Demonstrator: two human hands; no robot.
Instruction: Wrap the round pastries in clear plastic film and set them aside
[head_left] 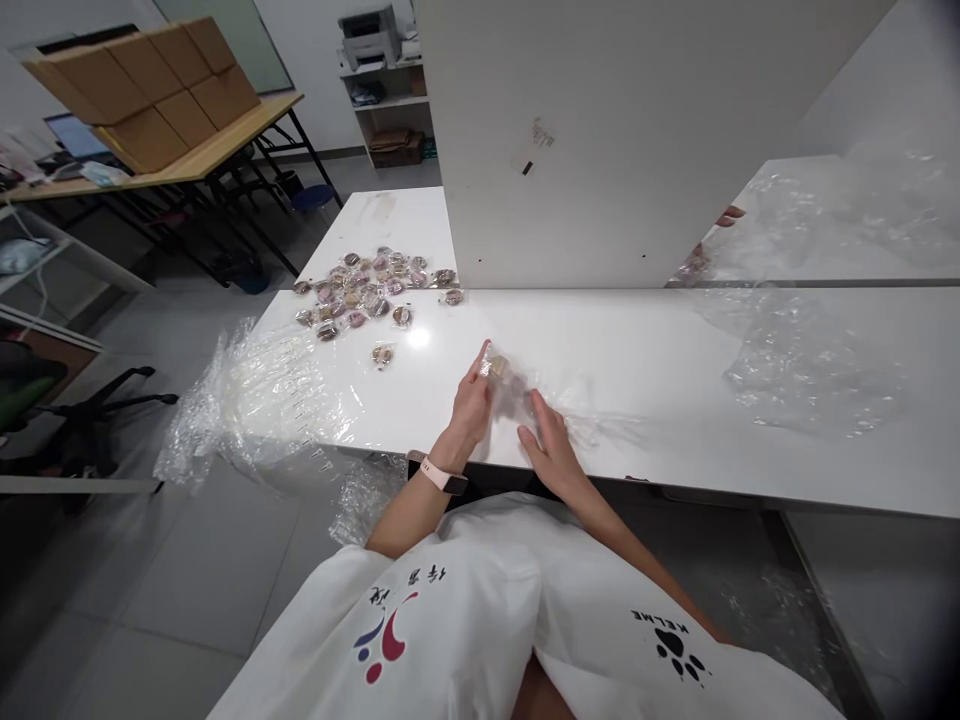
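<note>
Several brown cardboard boxes stand stacked on a back table at the far left. Nearer, a sheaf of clear plastic bags drapes over the front-left edge of the white surface. Beyond it lies a spread of small wrapped pieces, with one single packet nearer the front. A tall white panel closes off the back of the middle, and crumpled clear film lies at right.

Of the hands, the left hand is closed on a clear packet above the middle of the surface; the right hand sits just beside it, thumb and fingers parted near the plastic, though whether they pinch it I cannot tell.

The front edge runs just under both wrists. White surface separates the single packet from the left hand; a wider stretch runs rightward to the crumpled film.
</note>
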